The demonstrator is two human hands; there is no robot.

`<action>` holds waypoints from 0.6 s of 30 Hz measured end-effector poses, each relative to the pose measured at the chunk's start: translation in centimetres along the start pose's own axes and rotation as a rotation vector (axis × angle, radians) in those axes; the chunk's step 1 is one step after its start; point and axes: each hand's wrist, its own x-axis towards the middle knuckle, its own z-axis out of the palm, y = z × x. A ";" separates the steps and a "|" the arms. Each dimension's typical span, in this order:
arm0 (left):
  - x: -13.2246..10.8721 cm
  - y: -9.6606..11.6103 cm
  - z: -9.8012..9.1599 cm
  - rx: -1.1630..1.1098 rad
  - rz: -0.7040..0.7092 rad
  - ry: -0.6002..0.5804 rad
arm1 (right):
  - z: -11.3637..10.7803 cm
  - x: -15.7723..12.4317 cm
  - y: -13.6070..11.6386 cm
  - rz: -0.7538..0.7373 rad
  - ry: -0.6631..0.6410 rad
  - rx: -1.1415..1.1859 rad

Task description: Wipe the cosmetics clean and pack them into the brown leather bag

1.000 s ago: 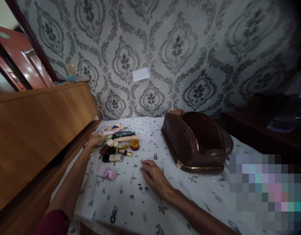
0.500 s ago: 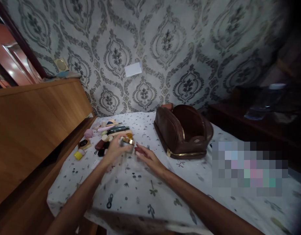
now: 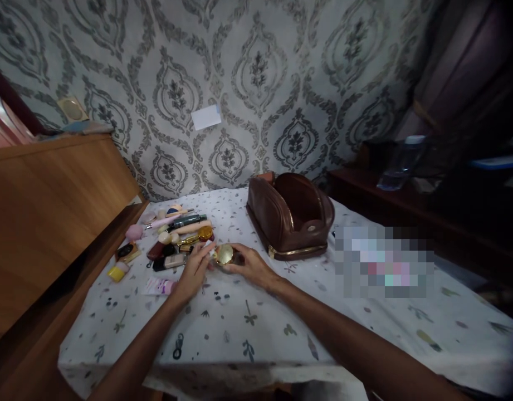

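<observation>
Brown bag (image 3: 300,240) unzipped, inside dark, right hand (image 3: 254,268), grip pinching gold-topped container (image 3: 225,254), left hand (image 3: 193,274), grip unclear

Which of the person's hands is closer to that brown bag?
Right. The right hand is just left of the brown bag, holding a round gold-topped item; the left hand is farther left, beside the spread of cosmetics.

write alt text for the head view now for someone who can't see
A person's hands are close together over a white printed cloth, the right one holding a round gold-coloured item. Assorted cosmetics lie to the left; an open brown bag stands to the right, before a patterned wall.
</observation>
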 end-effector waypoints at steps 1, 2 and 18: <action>0.0 -0.1 0.1 0.001 0.001 0.005 | 0.1 -0.1 0.2 -0.017 0.004 -0.028; 0.1 -0.1 0.1 0.005 0.006 0.010 | 0.2 -0.1 0.4 -0.039 0.007 -0.055; 2.2 -0.9 -0.1 -0.156 -0.137 -0.112 | -0.1 -0.9 1.1 -0.148 0.016 -0.218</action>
